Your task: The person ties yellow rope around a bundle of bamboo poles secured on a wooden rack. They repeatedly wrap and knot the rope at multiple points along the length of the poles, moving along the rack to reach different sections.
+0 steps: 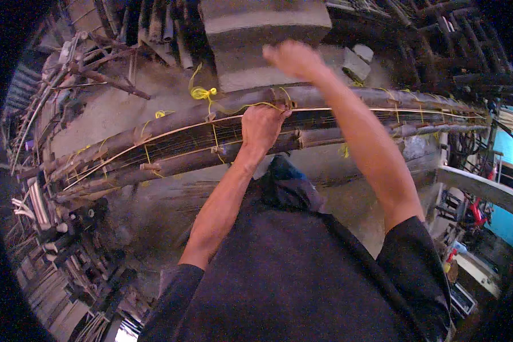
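Two long, dark wooden poles, the far pole (194, 117) and the near pole (182, 162), run across in front of me with dark strands stretched between them. A thin pale strip (353, 109) lies lengthwise along them. My left hand (262, 128) is closed at the far pole, where a yellow cord (233, 108) runs in under its fingers; the exact grip is partly hidden. A loose yellow bunch of cord (202, 92) sits left of that hand. Beyond the far pole my right hand (295, 60) is raised with its fingers curled; blur hides what they may hold.
Yellow ties (215, 135) join the poles at intervals. A pale concrete step (268, 25) stands beyond, beside a pale block (356, 64). Stacked wood (68, 308) and pipe ends fill the lower left. A bench-like board (481, 185) and clutter lie at right.
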{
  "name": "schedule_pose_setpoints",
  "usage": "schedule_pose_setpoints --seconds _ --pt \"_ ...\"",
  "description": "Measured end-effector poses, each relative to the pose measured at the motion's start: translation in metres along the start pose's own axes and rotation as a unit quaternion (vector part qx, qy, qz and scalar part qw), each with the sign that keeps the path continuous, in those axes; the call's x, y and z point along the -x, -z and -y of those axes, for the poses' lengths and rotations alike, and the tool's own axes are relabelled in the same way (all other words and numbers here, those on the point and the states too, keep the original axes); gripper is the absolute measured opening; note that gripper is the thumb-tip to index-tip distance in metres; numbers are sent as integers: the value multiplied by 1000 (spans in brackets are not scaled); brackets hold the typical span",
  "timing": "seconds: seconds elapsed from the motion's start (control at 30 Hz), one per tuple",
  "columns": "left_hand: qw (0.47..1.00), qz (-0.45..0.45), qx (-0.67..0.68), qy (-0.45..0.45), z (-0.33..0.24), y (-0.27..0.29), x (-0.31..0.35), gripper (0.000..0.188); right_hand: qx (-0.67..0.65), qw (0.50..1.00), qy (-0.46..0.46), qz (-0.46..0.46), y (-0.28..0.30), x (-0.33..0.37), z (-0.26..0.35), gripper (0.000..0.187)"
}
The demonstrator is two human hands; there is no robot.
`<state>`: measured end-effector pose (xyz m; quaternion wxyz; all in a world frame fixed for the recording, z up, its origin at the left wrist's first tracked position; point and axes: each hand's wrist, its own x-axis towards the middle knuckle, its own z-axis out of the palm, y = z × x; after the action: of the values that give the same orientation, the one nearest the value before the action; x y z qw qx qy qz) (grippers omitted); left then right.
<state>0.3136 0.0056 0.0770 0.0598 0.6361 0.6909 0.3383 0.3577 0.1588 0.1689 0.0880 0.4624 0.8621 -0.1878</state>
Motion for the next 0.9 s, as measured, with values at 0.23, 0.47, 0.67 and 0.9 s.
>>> schedule_pose_setpoints --seconds 0.23,0.47,0.67,0.9 --pt "990 100 -86 45 -1 27 16 14 -395 886 242 -13 -35 109 -10 30" --pt "974 86 186 96 -19 42 -1 19 -309 867 392 3 -131 163 -15 17" --pt "852 222 343 328 41 -23 -105 44 -131 946 245 -167 -57 105 -68 34" --pt "957 259 66 116 119 14 -120 46 -327 865 363 114 52 238 33 33"
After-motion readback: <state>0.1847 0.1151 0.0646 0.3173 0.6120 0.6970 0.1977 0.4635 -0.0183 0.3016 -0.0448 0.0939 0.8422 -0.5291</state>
